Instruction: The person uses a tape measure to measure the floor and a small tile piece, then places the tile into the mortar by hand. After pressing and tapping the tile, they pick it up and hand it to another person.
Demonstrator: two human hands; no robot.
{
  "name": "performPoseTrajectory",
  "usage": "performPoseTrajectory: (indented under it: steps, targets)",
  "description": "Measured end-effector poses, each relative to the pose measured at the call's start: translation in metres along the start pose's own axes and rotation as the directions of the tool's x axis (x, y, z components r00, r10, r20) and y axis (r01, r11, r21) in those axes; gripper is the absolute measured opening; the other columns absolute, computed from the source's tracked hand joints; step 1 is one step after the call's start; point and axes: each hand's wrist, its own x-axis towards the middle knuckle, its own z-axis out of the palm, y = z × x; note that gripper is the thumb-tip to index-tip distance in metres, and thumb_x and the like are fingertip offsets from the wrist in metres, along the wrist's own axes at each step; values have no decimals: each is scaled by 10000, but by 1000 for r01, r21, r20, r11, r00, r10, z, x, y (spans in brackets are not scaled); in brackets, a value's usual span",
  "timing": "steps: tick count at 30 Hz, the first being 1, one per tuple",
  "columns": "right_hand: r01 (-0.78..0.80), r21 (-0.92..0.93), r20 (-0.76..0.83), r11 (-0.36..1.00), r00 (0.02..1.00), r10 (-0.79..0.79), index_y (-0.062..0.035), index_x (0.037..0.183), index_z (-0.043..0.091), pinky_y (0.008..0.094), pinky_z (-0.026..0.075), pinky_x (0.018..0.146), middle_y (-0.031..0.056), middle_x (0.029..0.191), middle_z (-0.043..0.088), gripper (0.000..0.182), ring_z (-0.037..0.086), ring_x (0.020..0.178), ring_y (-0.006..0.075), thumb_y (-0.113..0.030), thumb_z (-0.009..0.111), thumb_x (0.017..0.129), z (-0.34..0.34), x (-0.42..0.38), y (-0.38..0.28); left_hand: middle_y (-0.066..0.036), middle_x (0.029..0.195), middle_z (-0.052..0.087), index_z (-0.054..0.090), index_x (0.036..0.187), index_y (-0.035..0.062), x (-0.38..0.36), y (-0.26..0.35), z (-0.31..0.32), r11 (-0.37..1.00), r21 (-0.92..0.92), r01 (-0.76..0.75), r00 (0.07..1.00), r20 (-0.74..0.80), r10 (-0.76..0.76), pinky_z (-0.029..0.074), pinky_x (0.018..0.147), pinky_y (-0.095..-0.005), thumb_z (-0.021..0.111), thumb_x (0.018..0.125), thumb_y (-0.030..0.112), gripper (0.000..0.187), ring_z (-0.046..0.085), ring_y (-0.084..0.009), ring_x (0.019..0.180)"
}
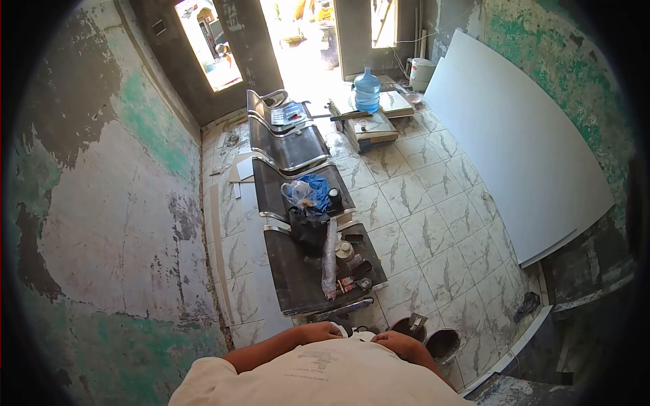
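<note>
My left hand (323,332) and my right hand (396,340) are drawn in close to my chest, just above my white shirt. A small dark and white thing (353,330) shows between them; my fingers are hidden, so I cannot tell which hand holds it. Right in front of me stands a row of metal bench seats (288,284). On the nearest seat lie a long wrapped roll (330,260), a roll of tape (344,250) and small packets. A black bag (308,227), a plastic bag and a blue cloth (317,189) sit on the seat beyond.
A large white board (514,155) leans on the right wall. A blue water jug (367,89) and stacked tiles (371,128) stand near the bright doorway. Two dark buckets (443,343) sit by my right side. The peeling left wall is close.
</note>
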Motion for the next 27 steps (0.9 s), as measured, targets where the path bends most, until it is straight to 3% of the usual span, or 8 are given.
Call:
performPoseTrajectory:
  steps: [7, 11, 13, 15, 19, 21, 23, 27]
  targets:
    - [8, 29, -64, 1000, 998, -6, 18, 1026, 656, 236, 458, 738, 38, 923, 656, 318, 567, 817, 90, -267, 587, 901, 4, -6, -6, -112, 987, 653, 623, 1104, -45, 4, 11, -4, 990, 140, -29, 1000, 16, 27, 456, 819, -335, 549, 930, 331, 421, 579, -184, 904]
    - [34, 60, -133, 998, 991, -25, 15, 999, 634, 230, 449, 696, 21, 866, 630, 301, 545, 772, 76, -265, 587, 903, 11, -9, -5, -127, 994, 647, 594, 1056, -56, 2, 2, 1, 979, 199, -43, 985, -157, 75, 470, 814, -337, 541, 936, 327, 405, 606, -213, 909]
    - [155, 125, -316, 980, 943, -109, -9, 1020, 596, 228, 441, 659, 7, 849, 603, 240, 532, 748, 68, -225, 591, 916, 17, -14, -4, -123, 971, 643, 581, 985, -50, 10, -18, -7, 986, 154, -66, 962, -252, 104, 485, 791, -326, 539, 944, 315, 369, 618, -206, 883]
    - [209, 92, -413, 974, 898, -153, -12, 1025, 582, 225, 436, 647, 2, 836, 591, 237, 520, 736, 64, -221, 594, 915, 14, -7, 12, -139, 915, 640, 569, 925, -33, 11, -39, -14, 809, -549, -209, 957, -286, 52, 527, 718, -319, 532, 944, 207, 244, 648, -197, 789]
    - [402, 117, -616, 908, 747, -251, -12, 1015, 531, 216, 426, 631, 33, 838, 616, 178, 503, 706, 59, -165, 553, 927, 22, -12, 29, -120, 753, 628, 556, 841, -30, -28, -55, -50, 713, -537, -452, 790, -612, 40, 503, 538, -307, 547, 881, 74, 112, 613, -183, 579]
    - [393, 455, -626, 799, 779, -27, -23, 1080, 430, 255, 484, 594, 120, 874, 652, 187, 579, 653, 123, -140, 492, 948, 32, -27, -1, -92, 739, 610, 565, 864, 9, -57, -58, -59, 563, -544, -622, 663, -749, 9, 446, 489, -293, 583, 844, 31, 35, 547, -140, 528]
    - [396, 482, -624, 782, 782, -12, -29, 1086, 428, 254, 489, 603, 125, 874, 651, 172, 579, 654, 117, -125, 480, 953, 27, -29, 12, -81, 731, 602, 552, 924, 36, -79, -70, -63, 497, -534, -683, 585, -809, -65, 423, 469, -283, 583, 845, -9, 96, 526, -126, 522]
    - [396, 436, -585, 808, 807, -80, -23, 1029, 466, 257, 488, 639, 114, 868, 658, 153, 578, 679, 115, -148, 508, 951, 6, -20, 46, -86, 696, 600, 563, 807, 47, -108, -85, -55, 423, -452, -785, 369, -891, -265, 400, 429, -279, 581, 813, -41, 90, 502, -116, 473]
